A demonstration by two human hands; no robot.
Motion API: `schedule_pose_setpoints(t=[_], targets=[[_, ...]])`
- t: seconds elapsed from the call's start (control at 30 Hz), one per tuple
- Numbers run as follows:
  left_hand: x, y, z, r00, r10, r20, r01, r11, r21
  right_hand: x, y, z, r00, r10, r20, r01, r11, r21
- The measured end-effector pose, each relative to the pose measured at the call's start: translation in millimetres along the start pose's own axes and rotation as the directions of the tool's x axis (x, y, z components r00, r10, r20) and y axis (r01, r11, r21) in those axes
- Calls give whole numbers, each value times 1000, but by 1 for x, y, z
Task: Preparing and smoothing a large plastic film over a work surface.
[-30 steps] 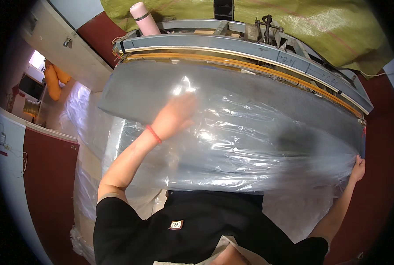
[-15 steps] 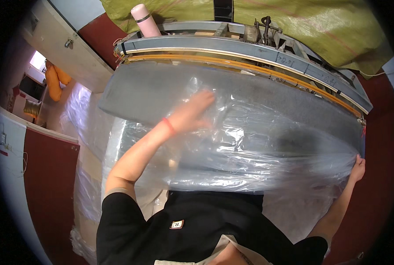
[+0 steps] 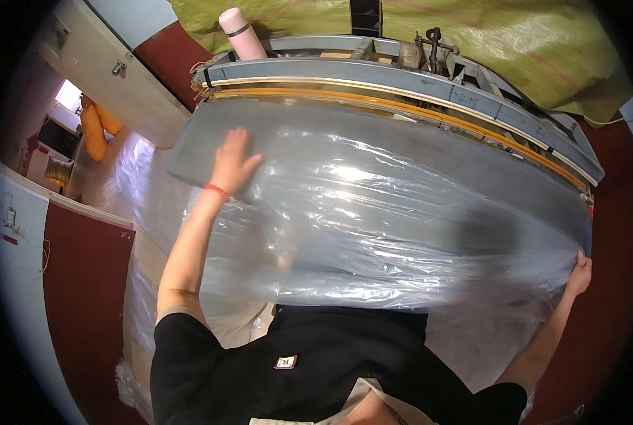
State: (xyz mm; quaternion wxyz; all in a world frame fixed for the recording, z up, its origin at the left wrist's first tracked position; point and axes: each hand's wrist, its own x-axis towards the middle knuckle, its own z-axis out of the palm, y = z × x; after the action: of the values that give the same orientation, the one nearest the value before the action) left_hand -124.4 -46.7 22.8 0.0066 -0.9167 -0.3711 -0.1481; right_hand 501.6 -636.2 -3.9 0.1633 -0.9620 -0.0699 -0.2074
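A wide sheet of clear plastic film (image 3: 373, 219) lies wrinkled over a grey work surface (image 3: 210, 127) in front of me and hangs down toward my body. My left hand (image 3: 234, 163) rests on the film near the surface's left end, fingers stretched out and thumb apart. At the far right, my right hand (image 3: 580, 275) pinches the gathered edge of the film by the surface's corner. Creases fan leftward from that pinch.
Behind the surface runs a long grey metal bar (image 3: 387, 78) with orange strips (image 3: 331, 95) along it. A pink bottle (image 3: 243, 35) stands on its left part. Yellow-green woven sheeting (image 3: 515, 49) hangs behind. More clear film (image 3: 133, 170) lies at left by a door (image 3: 111, 57).
My left hand has swept left across the film, from the middle to the left end, and the film there now lies flatter. My right hand keeps its pinch at the right corner.
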Motion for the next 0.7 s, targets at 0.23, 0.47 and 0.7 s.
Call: schedule_pose_setpoints(t=[0.23, 0.47, 0.7], targets=[[13, 57, 7, 967, 252, 26, -247, 961, -126, -2, 4, 3, 998, -22, -52, 24, 999, 34], [60, 48, 43, 925, -176, -335, 85, 959, -270, 35, 66, 28, 988, -156, 1, 146, 931, 334], [78, 37, 59, 872, -320, -370, 161, 902, -401, 64, 60, 29, 993, 46, -109, 11, 879, 476]])
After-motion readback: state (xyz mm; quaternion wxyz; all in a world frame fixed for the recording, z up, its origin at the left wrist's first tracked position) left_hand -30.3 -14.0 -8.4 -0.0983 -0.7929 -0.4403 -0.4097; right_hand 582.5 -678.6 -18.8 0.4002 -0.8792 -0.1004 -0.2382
